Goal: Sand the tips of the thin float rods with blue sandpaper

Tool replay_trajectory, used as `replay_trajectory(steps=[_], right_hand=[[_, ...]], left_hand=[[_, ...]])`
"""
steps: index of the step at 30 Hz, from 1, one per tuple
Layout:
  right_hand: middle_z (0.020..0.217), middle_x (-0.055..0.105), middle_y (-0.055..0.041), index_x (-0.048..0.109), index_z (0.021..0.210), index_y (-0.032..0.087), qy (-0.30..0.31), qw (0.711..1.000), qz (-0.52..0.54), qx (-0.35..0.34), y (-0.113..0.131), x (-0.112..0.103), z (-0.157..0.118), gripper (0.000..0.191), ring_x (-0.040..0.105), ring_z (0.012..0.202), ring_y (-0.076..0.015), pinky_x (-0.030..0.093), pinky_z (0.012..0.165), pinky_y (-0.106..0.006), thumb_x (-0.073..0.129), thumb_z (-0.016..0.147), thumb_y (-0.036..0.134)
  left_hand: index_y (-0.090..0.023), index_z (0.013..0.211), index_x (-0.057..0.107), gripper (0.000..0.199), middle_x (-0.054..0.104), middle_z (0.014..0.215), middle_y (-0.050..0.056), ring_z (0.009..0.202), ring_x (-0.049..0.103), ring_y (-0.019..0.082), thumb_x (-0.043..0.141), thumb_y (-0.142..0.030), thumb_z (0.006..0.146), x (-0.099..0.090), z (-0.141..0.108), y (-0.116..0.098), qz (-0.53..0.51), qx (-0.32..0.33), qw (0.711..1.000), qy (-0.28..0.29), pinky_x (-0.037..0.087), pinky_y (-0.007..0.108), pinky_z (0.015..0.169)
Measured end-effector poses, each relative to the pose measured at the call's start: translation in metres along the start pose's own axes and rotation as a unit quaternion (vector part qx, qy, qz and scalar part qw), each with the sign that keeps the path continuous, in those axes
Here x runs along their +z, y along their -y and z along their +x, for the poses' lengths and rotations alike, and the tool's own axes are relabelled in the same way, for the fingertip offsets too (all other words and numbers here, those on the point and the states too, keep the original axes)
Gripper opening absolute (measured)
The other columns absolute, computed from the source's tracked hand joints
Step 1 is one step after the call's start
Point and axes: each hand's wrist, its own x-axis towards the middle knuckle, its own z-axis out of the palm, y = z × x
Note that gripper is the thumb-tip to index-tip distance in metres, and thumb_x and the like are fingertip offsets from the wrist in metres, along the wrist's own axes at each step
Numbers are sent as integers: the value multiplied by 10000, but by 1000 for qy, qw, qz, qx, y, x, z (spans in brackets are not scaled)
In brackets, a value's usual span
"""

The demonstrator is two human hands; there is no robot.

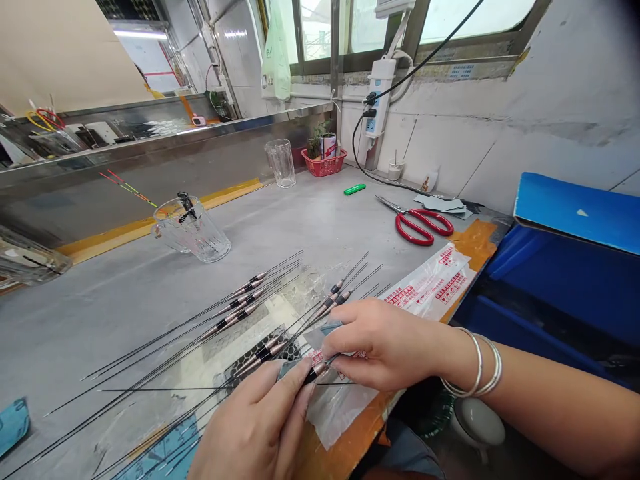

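Note:
My left hand (253,427) pinches the dark body of a slim fishing float (311,373) at the lower middle, along with a grey-blue scrap. My right hand (383,345), with silver bangles (475,367) on its wrist, comes in from the right and grips a clear plastic sleeve (320,350) with red print around the same float. Several more long black-stemmed floats (240,301) with pink and black bodies lie fanned out on the table, just beyond my hands. A printed plastic bag (430,283) lies past my right fingers.
Red-handled scissors (420,223) lie on the grey table (280,230) near a green marker (354,189). A glass jug (193,230) and a tumbler (280,163) stand at the back. A blue box (575,213) sits off the right edge, and a metal shelf (150,150) runs along the left.

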Motion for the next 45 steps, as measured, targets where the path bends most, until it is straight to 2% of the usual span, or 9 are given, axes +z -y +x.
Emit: replay_trajectory(steps=[11,17,23,26,38,45], right_hand=[[693,477,-21,712,870,139,-1,1000,17,8,-3,3,-2,204,436,646,-138,337,578,-260,514,838,176],[747,510,-26,682,866,140,15,999,-26,40,-4,0,-6,163,441,659,-135,328,579,-259,536,796,128],[705,451,-12,707,880,150,21,998,-33,43,1,2,-2,172,407,628,-132,308,555,-257,543,829,151],[691,437,-11,720,869,157,13,998,-33,43,3,4,-2,175,403,627,-134,301,550,-259,550,827,157],[680,434,-10,709,807,143,-2,999,-28,39,2,6,-3,150,387,614,-126,285,540,-258,559,808,149],[648,395,3,701,763,145,-13,999,-17,34,1,8,-2,147,381,605,-122,275,531,-251,561,807,152]], left_hand=[[-190,1157,633,336,633,726,31,603,647,147,357,-266,981,4,1,2,5,-15,1000,18,570,251,498],[-199,1081,671,423,678,671,24,591,689,164,272,-316,1001,-3,3,1,44,-4,999,-23,548,229,431],[-182,1052,683,437,689,651,15,544,675,136,264,-298,1005,-5,6,1,46,18,998,-38,567,208,483],[-179,1027,690,457,689,637,16,550,685,146,249,-297,1006,-5,5,2,53,19,998,-43,551,206,444],[-188,1069,676,402,705,714,26,599,677,145,296,-298,997,-3,1,3,50,6,998,-28,585,234,528],[-194,1087,671,387,683,701,24,580,663,140,311,-303,994,-4,2,1,42,-2,999,-25,568,223,492]])
